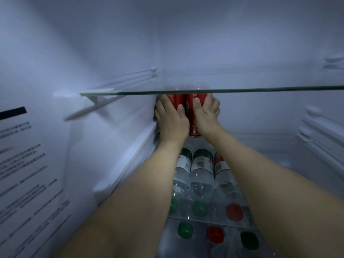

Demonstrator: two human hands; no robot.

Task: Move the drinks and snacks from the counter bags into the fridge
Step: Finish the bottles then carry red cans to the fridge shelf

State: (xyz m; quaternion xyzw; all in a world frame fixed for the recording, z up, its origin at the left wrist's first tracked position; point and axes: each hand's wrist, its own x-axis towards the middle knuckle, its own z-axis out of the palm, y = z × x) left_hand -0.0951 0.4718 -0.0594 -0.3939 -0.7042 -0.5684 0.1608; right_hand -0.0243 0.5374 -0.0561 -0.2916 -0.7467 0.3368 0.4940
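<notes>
Inside the fridge point(111, 43) now, both my arms reaching to the back-left corner of the shelf under the glass shelf point(242, 89). Writing first: a label sheet point(28, 164) on the left wall carries rows of printed text w/ a black bar on top, too blurred to read. Both cans are red w/ white print; can't make out a brand from here.

My left hand point(172, 123) is wrapped round the left can point(174, 100), thumb across its front, fingers curled behind on the wall side. My right hand point(205, 116) grips the right can point(193, 116) the same way, thumb flat on the front, fingers curled round its right side. Cans stand upright, touching each other, tops just under the glass edge.

Nearer me on the same shelf, approx three clear plastic water bottles point(202, 175) lie on their sides, caps toward me: two green, one red, green-and-white labels. Below that shelf's front edge, more caps point(216, 234) show, green and red. Walls are smooth white plastic, w/ moulded rails point(320, 131) on the right.
</notes>
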